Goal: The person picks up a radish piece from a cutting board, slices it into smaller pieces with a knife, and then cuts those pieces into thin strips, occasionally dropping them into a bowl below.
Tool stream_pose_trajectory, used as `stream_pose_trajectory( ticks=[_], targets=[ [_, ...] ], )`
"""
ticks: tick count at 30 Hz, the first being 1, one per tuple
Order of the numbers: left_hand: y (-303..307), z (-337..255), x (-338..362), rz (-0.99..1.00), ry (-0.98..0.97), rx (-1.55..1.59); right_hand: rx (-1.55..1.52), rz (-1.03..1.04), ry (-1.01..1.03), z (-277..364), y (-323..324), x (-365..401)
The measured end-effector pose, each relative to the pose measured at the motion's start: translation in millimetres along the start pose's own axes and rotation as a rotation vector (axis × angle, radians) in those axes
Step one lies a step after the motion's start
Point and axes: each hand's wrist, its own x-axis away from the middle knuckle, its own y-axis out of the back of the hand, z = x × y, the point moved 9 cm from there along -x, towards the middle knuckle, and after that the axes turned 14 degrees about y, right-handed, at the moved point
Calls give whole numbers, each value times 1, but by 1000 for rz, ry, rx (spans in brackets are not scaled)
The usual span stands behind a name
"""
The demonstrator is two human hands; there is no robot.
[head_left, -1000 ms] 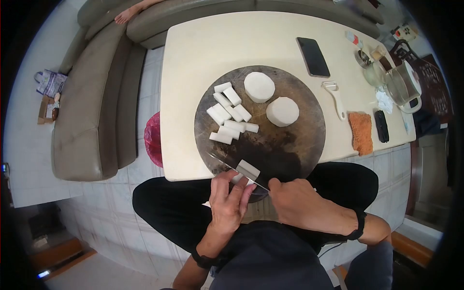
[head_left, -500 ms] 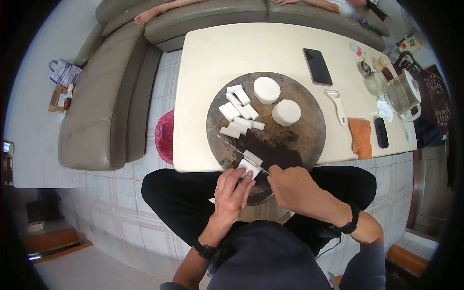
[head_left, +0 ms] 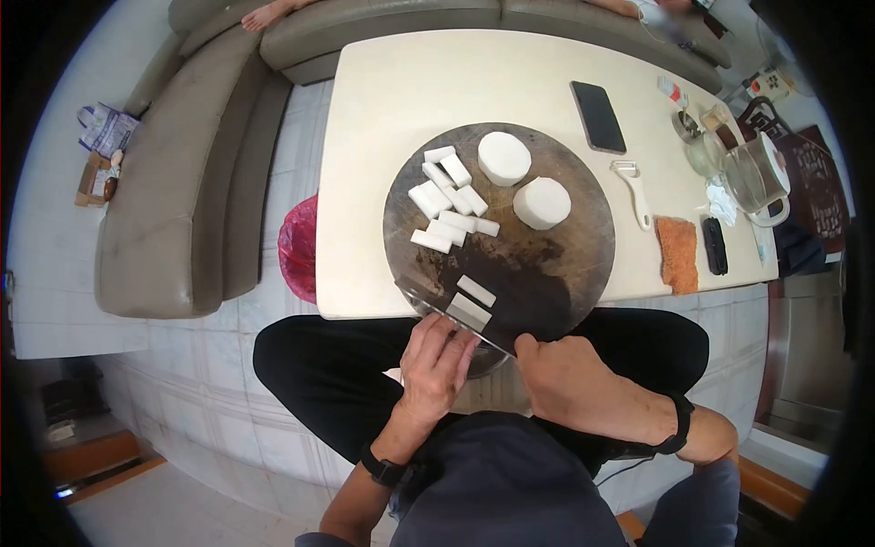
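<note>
My right hand (head_left: pixel 567 376) is closed around the handle of a kitchen knife (head_left: pixel 421 299). Its long blade slants across the near edge of a round dark cutting board (head_left: pixel 592 264). Close behind the blade, my left hand (head_left: pixel 436 365) has its fingers bent and pressed down on a piece of white radish, mostly hidden by fingers and blade. Just beyond the blade lie two cut radish strips (head_left: pixel 468 311). Several white radish sticks (head_left: pixel 430 199) are grouped at the board's left. Two thick round radish chunks, one (head_left: pixel 504 159) behind the other (head_left: pixel 542 203), stand on the far right side.
On the cream table (head_left: pixel 383 100) are a phone (head_left: pixel 598 117), a white peeler (head_left: pixel 635 193), an orange cloth (head_left: pixel 678 255), a black case (head_left: pixel 715 246) and a glass pitcher (head_left: pixel 752 178). A pink bag (head_left: pixel 299 251) sits left of the table. Another person's foot (head_left: pixel 266 15) rests on the sofa.
The knife has come nearer to me, and its blade now shows at full length. A second strip lies apart from the left fingers, beside the first. The view has shifted slightly.
</note>
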Motion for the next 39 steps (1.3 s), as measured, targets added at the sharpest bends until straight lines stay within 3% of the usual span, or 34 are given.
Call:
stream_pose_trajectory(
  ticks=[4, 13, 15, 31, 37, 39],
  targets=[
    [1, -1, -2, -21, -8, 40, -1, 17, 18, -3, -4, -19],
    [0, 4, 10, -43, -107, 69, 93, -226, 53, -17, -1, -24],
    [1, 5, 11, -50, -120, 65, 25, -149, -42, -15, 0, -18],
    [1, 10, 16, -46, -110, 63, -5, 40, -10, 10, -9, -8],
    [2, 6, 12, -33, -108, 49, 44, -57, 59, 6, -17, -24],
    [0, 3, 12, -40, -118, 47, 38, -173, 28, -4, -13, -23]
  ],
)
